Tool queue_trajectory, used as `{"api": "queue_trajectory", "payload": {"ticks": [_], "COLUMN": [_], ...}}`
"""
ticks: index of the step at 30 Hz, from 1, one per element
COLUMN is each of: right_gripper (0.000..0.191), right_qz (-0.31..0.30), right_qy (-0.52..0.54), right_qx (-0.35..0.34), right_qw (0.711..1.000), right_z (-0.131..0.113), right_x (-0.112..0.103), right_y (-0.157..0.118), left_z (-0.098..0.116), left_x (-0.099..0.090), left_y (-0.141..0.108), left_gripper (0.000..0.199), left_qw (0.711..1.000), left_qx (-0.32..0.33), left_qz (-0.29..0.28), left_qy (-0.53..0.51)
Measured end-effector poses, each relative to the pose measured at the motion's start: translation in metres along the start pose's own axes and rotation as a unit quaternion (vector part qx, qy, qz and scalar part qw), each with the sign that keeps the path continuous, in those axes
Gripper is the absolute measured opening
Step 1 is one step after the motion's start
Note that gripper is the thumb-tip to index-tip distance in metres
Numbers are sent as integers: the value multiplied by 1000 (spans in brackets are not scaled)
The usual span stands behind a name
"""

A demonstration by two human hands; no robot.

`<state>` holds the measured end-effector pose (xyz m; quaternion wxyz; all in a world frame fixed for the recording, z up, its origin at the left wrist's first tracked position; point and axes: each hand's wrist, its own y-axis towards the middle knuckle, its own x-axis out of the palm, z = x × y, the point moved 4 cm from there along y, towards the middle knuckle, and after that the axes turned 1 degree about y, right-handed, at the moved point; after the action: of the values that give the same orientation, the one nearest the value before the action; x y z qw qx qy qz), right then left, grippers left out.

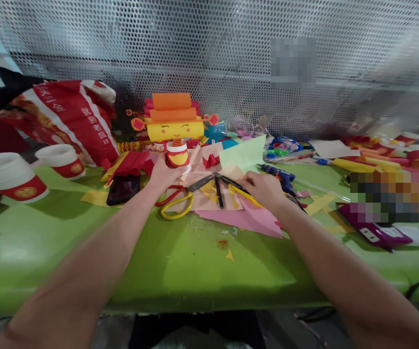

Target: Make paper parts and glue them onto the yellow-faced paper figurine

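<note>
Perforated metal sheeting [212,43] backs a green table [147,276] strewn with craft scraps. At the left hand [163,170], the fingers close partway around a small cup [178,151], thumb low across its front, so the hold looks firm but not tight. Right of that grip, the right hand [253,185] has its fingers bunched over a cutter [248,194]; I cannot tell whether they grasp it or only rest there. Judging by its looks, the cup is well advanced: a yellow piece sits on its red front and an orange coil on top. Whether more belongs on it, I cannot tell; the cuttings lie loose. Beyond the cup stands a paper figure [175,130] that seems largely made. Between the hands, the scissors [176,213] and a pen [220,193] crowd the paper, and a pink sheet [241,219] spreads below the right hand. Just left of the left wrist lies a phone [122,190]; past the right fingers sits a glue gun [284,177]. Sideways room at either grip is therefore tight. Nearer the body, between the forearms, a wide green stretch with 2 small scraps [230,255] reaches the table's front edge.
</note>
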<state>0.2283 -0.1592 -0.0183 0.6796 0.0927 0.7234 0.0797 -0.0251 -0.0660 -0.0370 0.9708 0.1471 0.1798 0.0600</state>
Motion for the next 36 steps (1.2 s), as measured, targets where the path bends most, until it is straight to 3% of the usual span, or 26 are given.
{"api": "queue_trajectory", "payload": {"ticks": [4,8,16,24,36], "right_gripper": [34,35,35,33,31], "right_qz": [-34,-69,-51,13,-23], "right_qy": [-45,-74,-58,-3,2], "right_qx": [48,123,226,104,56], "right_qw": [997,987,971,995,998], "right_z": [9,32,68,46,24], "right_x": [-1,1,-3,2,3], "right_y": [3,11,18,13,9], "left_z": [-3,-1,3,-3,-15], "left_x": [2,0,-4,-10,-10], "left_y": [0,-2,-3,1,6], "left_gripper": [64,63,62,65,63], "left_qw": [1000,999,998,996,989], "left_qx": [13,4,1,-14,-13], "left_qz": [-26,-27,-5,-5,-31], "left_qy": [-1,28,58,91,145]}}
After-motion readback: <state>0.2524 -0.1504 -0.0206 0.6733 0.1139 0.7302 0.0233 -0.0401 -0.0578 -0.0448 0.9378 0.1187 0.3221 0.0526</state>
